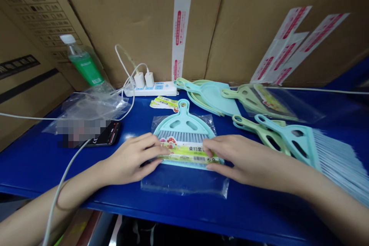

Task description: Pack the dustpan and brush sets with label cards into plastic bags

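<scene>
A light blue dustpan and brush set point(183, 119) lies flat before me with its handle pointing away. It is in a clear plastic bag point(184, 184), whose loose end spreads toward the table's front edge. Across the grey bristles runs a green and white label card point(184, 149) with mushroom pictures. My left hand point(134, 158) grips the left side of the set, fingers on top and thumb at the near edge. On the other side, my right hand point(235, 157) pinches the right edge at the card's end in the same way.
Stacked dustpans point(213, 96), a bagged green set point(259, 102) and hand brushes point(300, 144) lie to the right. Spare label cards point(163, 103) sit behind. A power strip point(161, 88), bottle point(86, 65), plastic bags point(89, 103) and phone point(111, 134) are left; a white cable crosses my left forearm.
</scene>
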Available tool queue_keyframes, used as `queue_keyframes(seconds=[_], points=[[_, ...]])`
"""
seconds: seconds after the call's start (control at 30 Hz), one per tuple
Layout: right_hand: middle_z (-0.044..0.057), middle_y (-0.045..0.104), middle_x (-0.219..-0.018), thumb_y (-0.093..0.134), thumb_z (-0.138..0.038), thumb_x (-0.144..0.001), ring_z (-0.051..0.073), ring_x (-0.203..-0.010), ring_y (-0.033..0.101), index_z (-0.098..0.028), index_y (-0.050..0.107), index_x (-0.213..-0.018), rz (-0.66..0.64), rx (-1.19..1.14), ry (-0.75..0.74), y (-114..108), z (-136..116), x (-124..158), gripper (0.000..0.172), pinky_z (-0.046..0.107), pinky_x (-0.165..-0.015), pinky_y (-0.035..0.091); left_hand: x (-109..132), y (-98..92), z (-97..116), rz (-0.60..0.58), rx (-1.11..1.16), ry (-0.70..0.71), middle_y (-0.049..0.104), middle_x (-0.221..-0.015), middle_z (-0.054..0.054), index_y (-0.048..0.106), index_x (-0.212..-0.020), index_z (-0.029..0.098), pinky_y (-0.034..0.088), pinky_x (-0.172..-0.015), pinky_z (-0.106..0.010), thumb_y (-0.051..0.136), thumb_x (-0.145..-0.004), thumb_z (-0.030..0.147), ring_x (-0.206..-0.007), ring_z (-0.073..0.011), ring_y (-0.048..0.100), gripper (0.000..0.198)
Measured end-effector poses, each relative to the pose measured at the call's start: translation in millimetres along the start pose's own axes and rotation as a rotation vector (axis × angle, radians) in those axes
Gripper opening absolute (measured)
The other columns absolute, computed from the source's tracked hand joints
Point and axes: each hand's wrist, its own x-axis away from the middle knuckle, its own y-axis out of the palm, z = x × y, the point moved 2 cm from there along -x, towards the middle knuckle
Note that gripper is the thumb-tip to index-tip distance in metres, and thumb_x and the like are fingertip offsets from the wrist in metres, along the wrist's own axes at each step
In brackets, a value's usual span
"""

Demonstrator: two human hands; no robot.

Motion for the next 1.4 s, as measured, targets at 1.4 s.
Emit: queue_keyframes(seconds=[1.4], points=[[0.007,0.066,-0.083,0.053,-0.004,-0.07,0.023,-0.077,0.063,-0.018,0.059,-0.085,0.056,0.206,-0.144,5,-18,4,0.021,0.036,-0.074,0.047,2,-2.2,1,-0.07,-0.033,0.055,0.06,-0.08,-0.003,0.06,-0.094,0.017,0.045,-0.061,-0.024,0.041,-0.094,0.011,-0.07,-0.0135,0.055,0.02]])
